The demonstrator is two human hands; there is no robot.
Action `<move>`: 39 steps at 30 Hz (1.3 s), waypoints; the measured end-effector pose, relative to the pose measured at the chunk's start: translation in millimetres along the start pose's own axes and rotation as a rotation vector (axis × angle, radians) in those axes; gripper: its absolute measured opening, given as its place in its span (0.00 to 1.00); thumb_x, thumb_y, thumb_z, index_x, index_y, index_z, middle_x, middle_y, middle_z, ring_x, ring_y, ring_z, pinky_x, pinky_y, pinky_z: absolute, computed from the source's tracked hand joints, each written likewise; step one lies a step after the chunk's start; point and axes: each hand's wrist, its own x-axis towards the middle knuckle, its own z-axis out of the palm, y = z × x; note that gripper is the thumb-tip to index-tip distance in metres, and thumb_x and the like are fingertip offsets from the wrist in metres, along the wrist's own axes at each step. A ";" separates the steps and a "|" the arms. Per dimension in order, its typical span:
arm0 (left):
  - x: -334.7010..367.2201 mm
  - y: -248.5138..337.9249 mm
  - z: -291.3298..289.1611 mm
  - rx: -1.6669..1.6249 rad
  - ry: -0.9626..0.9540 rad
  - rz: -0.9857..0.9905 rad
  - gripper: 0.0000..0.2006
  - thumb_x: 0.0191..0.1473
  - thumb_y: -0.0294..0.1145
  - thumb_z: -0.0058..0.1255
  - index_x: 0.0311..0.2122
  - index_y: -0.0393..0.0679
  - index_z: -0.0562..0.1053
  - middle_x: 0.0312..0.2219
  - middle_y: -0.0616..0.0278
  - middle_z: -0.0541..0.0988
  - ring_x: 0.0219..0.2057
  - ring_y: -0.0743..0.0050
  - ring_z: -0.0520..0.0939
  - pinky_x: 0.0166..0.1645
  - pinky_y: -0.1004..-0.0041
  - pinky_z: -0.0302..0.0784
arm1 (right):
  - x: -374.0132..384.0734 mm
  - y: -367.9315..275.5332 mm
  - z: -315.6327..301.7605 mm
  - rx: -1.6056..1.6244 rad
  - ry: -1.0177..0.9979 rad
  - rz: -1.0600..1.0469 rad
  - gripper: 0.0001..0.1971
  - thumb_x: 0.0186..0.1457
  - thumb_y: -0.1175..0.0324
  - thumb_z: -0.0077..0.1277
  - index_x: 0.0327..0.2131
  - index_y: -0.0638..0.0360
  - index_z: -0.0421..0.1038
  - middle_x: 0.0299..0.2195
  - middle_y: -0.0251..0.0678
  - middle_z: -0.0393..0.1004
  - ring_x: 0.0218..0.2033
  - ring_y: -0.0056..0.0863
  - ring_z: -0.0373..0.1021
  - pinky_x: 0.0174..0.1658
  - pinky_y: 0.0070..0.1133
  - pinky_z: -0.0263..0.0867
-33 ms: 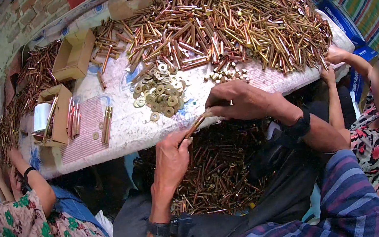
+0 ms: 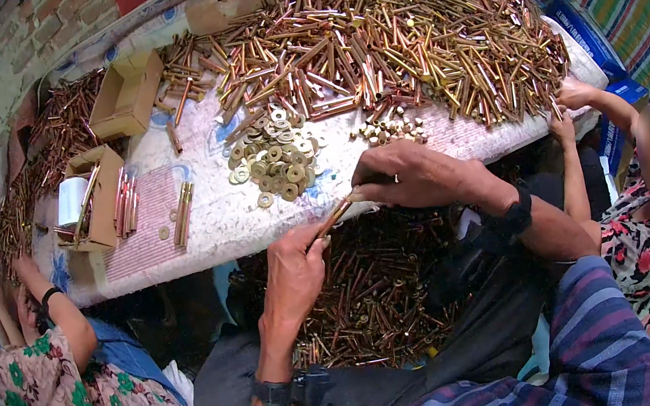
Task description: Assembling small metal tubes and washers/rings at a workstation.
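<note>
My left hand (image 2: 292, 272) is closed round the lower part of a slim copper-coloured metal bolt (image 2: 336, 216). The bolt slants up to the right, just off the table's near edge. At its upper end, my right hand (image 2: 414, 176) pinches with thumb and forefinger; whether a small part sits between those fingertips is hidden. Beyond my hands, a heap of brass-coloured washers (image 2: 276, 160) lies on the cloth. Small nuts (image 2: 392, 129) are gathered to the right of the washers, beyond my right hand.
A large pile of bolts (image 2: 400, 30) covers the table's far side. Left stand two cardboard boxes (image 2: 123, 99), the nearer holding a white roll (image 2: 71, 201). More bolts (image 2: 373, 289) fill the space below the table edge. Co-workers sit left (image 2: 83, 394) and right (image 2: 645, 237).
</note>
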 end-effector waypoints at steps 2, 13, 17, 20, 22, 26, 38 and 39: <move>-1.1 -2.3 -0.9 0.006 0.009 0.032 0.11 0.55 0.24 0.53 0.43 0.35 0.79 0.24 0.61 0.77 0.22 0.81 0.76 0.26 0.75 0.72 | 0.7 -5.6 -1.8 0.031 -0.041 0.030 0.08 0.58 0.69 0.55 0.39 0.63 0.72 0.29 0.40 0.75 0.30 0.37 0.74 0.35 0.30 0.70; -0.7 12.0 -15.2 -0.101 -0.194 -0.167 0.11 0.55 0.26 0.54 0.42 0.34 0.79 0.19 0.66 0.75 0.19 0.83 0.74 0.26 0.75 0.70 | -1.8 -5.5 -5.4 0.184 -0.009 -0.094 0.10 0.56 0.69 0.56 0.39 0.64 0.72 0.32 0.45 0.74 0.36 0.45 0.74 0.40 0.33 0.70; -0.6 10.2 -16.3 -0.113 -0.225 -0.180 0.12 0.54 0.27 0.54 0.43 0.34 0.79 0.18 0.66 0.75 0.19 0.82 0.74 0.26 0.75 0.70 | -4.3 -5.2 -5.4 0.136 -0.041 -0.063 0.09 0.56 0.70 0.56 0.40 0.62 0.72 0.32 0.42 0.74 0.36 0.41 0.73 0.40 0.32 0.69; -2.0 1.0 -13.7 -0.018 -0.156 -0.027 0.12 0.54 0.25 0.54 0.43 0.34 0.79 0.19 0.64 0.76 0.19 0.81 0.74 0.26 0.74 0.71 | -3.9 -8.2 -4.3 0.075 -0.075 0.008 0.09 0.58 0.67 0.55 0.36 0.63 0.71 0.28 0.44 0.72 0.32 0.44 0.72 0.36 0.34 0.67; -1.8 -0.2 -12.8 -0.002 -0.139 0.001 0.12 0.53 0.24 0.54 0.44 0.35 0.79 0.21 0.61 0.78 0.19 0.79 0.75 0.27 0.73 0.71 | -3.8 -9.3 -2.1 0.049 -0.097 0.050 0.11 0.59 0.64 0.54 0.34 0.64 0.70 0.26 0.46 0.71 0.30 0.46 0.71 0.33 0.36 0.65; -0.2 4.8 -11.2 -0.002 -0.141 0.039 0.12 0.53 0.23 0.54 0.43 0.35 0.79 0.23 0.60 0.79 0.19 0.78 0.75 0.27 0.72 0.72 | -7.6 -3.7 6.7 -0.129 -0.105 0.107 0.18 0.62 0.56 0.50 0.28 0.64 0.66 0.22 0.50 0.67 0.26 0.53 0.68 0.30 0.40 0.61; -2.4 8.7 -10.5 -0.011 -0.219 -0.062 0.12 0.54 0.25 0.52 0.43 0.33 0.78 0.24 0.59 0.80 0.20 0.78 0.76 0.28 0.73 0.73 | -14.6 -15.1 -5.2 0.078 -0.140 0.097 0.21 0.64 0.54 0.47 0.27 0.65 0.69 0.17 0.52 0.65 0.20 0.54 0.65 0.27 0.39 0.60; -1.3 14.1 -11.9 -0.009 -0.224 -0.051 0.12 0.54 0.25 0.52 0.43 0.33 0.78 0.24 0.59 0.80 0.20 0.78 0.76 0.28 0.73 0.73 | -15.7 -13.8 -4.3 0.071 -0.130 0.102 0.21 0.64 0.54 0.47 0.27 0.65 0.69 0.17 0.52 0.65 0.20 0.54 0.65 0.27 0.39 0.60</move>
